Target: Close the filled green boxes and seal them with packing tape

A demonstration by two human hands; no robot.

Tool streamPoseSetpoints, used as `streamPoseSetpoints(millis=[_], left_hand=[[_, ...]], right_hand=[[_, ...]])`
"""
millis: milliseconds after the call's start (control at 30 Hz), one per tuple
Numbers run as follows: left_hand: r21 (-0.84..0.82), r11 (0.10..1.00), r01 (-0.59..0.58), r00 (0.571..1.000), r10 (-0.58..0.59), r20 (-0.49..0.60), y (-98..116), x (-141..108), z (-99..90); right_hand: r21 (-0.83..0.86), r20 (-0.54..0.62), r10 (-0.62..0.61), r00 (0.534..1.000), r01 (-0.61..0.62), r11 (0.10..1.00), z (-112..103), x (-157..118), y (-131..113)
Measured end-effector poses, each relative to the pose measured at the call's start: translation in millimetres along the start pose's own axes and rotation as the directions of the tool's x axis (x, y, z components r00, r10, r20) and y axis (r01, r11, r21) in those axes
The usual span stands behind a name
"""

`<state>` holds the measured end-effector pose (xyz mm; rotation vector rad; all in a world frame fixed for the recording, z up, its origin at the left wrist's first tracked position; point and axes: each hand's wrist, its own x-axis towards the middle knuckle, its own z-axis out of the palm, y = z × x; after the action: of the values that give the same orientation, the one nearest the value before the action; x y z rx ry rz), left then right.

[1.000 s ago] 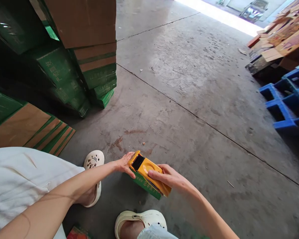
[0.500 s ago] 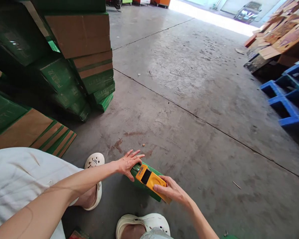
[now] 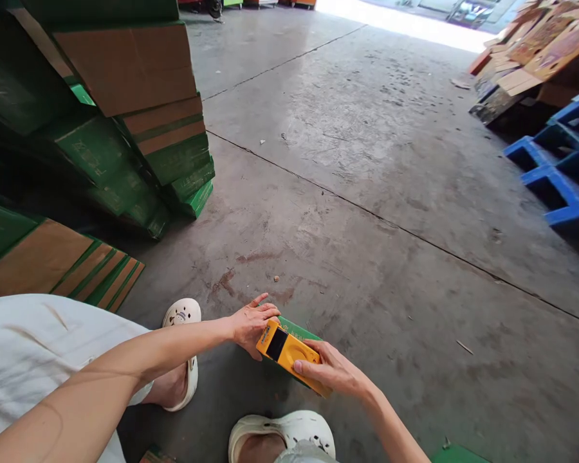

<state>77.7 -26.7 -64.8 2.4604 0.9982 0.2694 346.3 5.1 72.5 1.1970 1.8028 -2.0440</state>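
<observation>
A yellow device with a dark panel (image 3: 289, 352) lies along the top of a narrow green box (image 3: 299, 330) near the floor, in front of my feet. My right hand (image 3: 330, 368) is wrapped round the lower right end of the device, thumb on its top face. At the box's left end rests my left hand (image 3: 255, 326), its fingers spread over the end beside the device. The underside of the box is hidden.
Stacked green and brown cartons (image 3: 139, 71) stand at the left, with more cartons (image 3: 67, 257) below them. Blue pallets (image 3: 560, 173) and flattened cardboard (image 3: 550, 51) are at the right. My white clogs (image 3: 309, 431) flank the near floor. A green object (image 3: 458, 454) shows at the bottom edge.
The view has shifted slightly. My left hand has moved in closer over the end of the box, and the yellow device sits slightly further left and down, still in my right hand.
</observation>
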Motion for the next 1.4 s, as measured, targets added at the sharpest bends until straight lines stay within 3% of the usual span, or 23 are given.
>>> streamPoseSetpoints(millis=[100,167,267,333,533,767,1033,1200,1300,1400], left_hand=[[-0.019,0.999,-0.025,0.999,0.024,-0.036,-4,0,2.1],[-0.032,0.999,-0.023,0.998,0.021,-0.063,-5,-1,3.1],[-0.055,0.998,-0.012,0.996,0.007,-0.088,-5,-1,3.7],[-0.08,0.997,-0.009,0.996,0.001,-0.089,-5,-1,3.7],[-0.093,0.996,0.004,0.995,-0.014,-0.099,-4,-2,4.8],[-0.093,0.996,0.004,0.995,-0.012,-0.095,-6,-1,6.5],[-0.246,0.968,0.055,0.993,-0.079,-0.088,-4,-6,11.0],[-0.243,0.959,0.144,0.988,-0.152,-0.013,-13,-16,-0.6],[-0.127,0.99,0.061,0.998,-0.057,0.031,-11,-22,-3.0],[-0.021,1.0,-0.014,0.999,0.015,0.042,0,-24,6.8]], right_hand=[[-0.034,0.023,-0.014,1.0,0.015,0.999,-3,-2,-10],[-0.144,0.016,-0.005,1.0,0.007,0.99,-10,-3,-10],[-0.328,-0.035,0.081,0.996,-0.088,0.94,-21,-8,-1],[-0.356,-0.068,0.133,0.989,-0.149,0.923,-25,-13,8],[-0.446,-0.125,0.118,0.985,-0.162,0.88,-20,-23,10],[-0.6,-0.241,0.198,0.95,-0.307,0.739,-13,-5,5],[-0.645,-0.302,0.261,0.917,-0.398,0.653,-1,6,-3],[-0.626,-0.313,0.277,0.908,-0.417,0.659,-1,8,-5],[-0.619,-0.311,0.267,0.912,-0.408,0.671,-4,10,-1],[-0.592,-0.307,0.269,0.913,-0.405,0.697,-6,11,4]])
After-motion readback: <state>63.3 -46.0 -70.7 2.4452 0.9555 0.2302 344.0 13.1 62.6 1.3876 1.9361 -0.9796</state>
